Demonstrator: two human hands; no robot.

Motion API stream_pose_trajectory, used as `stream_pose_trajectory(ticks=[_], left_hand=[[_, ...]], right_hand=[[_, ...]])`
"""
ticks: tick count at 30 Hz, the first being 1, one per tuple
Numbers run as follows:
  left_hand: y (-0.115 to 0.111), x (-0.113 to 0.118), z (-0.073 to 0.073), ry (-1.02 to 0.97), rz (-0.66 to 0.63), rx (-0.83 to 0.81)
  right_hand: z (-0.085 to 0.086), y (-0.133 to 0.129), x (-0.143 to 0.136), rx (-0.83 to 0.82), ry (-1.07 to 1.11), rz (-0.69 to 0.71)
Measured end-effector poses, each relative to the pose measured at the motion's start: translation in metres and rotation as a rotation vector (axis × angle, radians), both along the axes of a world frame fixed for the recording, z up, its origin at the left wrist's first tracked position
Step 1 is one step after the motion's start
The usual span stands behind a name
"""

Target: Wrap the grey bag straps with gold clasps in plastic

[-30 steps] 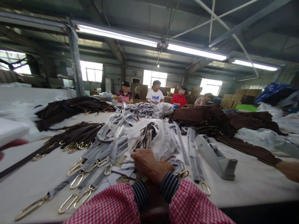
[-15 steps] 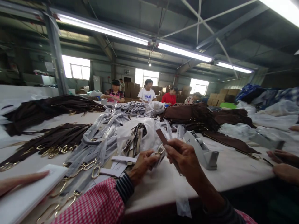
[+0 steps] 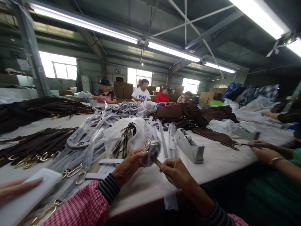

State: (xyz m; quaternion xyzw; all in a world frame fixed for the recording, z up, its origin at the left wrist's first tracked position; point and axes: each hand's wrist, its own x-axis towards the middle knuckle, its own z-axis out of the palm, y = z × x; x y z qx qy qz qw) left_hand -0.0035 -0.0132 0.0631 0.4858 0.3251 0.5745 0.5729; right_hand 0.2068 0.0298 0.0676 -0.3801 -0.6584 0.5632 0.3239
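My left hand is closed around a coiled strap that looks wrapped in clear plastic. A gold metal ring stands up from the coil by my thumb. To its right, my right hand pinches a narrow tan-brown strip, whose upper end meets the lower right side of the coil. Whether that end is tucked in or only touching, I cannot tell. Just beyond both hands sits a white plastic bag with thin brown and tan strips at its mouth.
A grey tape dispenser stands right of my hands. Clear tape hangs off the table edge. Plastic-wrapped straps and dark brown straps lie left. Another person's hand rests on a white slab; a co-worker's hands are right.
My right hand has lowered the strip from upright above the coil to its lower right side. The coil has turned so its ring points up. The view has shifted right.
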Motion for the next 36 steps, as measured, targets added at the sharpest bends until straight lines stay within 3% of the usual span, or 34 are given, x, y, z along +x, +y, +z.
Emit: stream_pose_trajectory(ticks=[7, 11, 14, 19, 22, 25, 28, 30, 33, 36], left_hand=[[0.003, -0.003, -0.003, 0.105, 0.028, 0.013], [0.001, -0.006, 0.006, 0.184, 0.095, 0.032], [0.002, -0.002, 0.012, 0.258, 0.091, 0.035], [0.004, 0.010, 0.013, 0.297, 0.050, 0.024], [0.005, 0.012, 0.014, 0.322, 0.079, 0.025], [0.007, 0.010, 0.015, 0.355, 0.096, 0.022], [0.009, 0.010, 0.018, 0.417, 0.085, 0.023], [0.009, 0.011, 0.020, 0.488, 0.081, 0.031], [0.009, 0.013, 0.022, 0.643, 0.102, 0.076], [0.006, 0.015, 0.018, 0.822, 0.163, 0.193]], right_hand=[[-0.009, 0.005, -0.020, 0.145, -0.001, -0.016], [-0.014, 0.003, -0.020, 0.115, 0.033, -0.085], [-0.018, 0.005, -0.021, 0.061, 0.098, -0.048], [-0.022, 0.009, -0.024, 0.112, 0.182, -0.022], [-0.025, -0.002, -0.014, 0.137, 0.205, -0.042], [-0.030, -0.023, 0.003, 0.360, 0.120, 0.024], [-0.037, -0.036, 0.014, 0.792, -0.114, 0.090], [-0.041, -0.036, 0.016, 1.024, -0.212, 0.048], [-0.043, -0.029, 0.015, 1.195, -0.232, -0.068], [-0.042, -0.021, 0.014, 1.262, -0.201, -0.153]])
